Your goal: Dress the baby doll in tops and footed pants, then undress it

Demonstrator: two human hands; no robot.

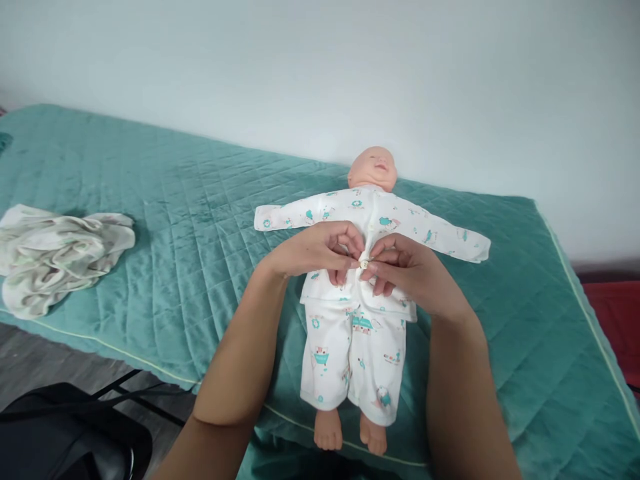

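Note:
A baby doll (373,168) lies on its back, dressed in a white printed shirt (334,204) and matching trousers (327,353). Over the lower front of the shirt, my left hand (336,250) and my right hand (397,263) meet with fingertips pinched together. Between them a small pale button (364,265) shows at the shirt's front opening. My left thumb and fingers close on the shirt edge by the button. From the other side, my right thumb and fingers pinch at the same spot. Whether the button is through its hole cannot be made out.
A green quilted cover (190,253) spreads under the doll. At the left lies a crumpled pale cloth (65,257). A white wall (320,73) stands behind. A black chair-like object (75,433) is at lower left, and something red (613,320) is beyond the right edge.

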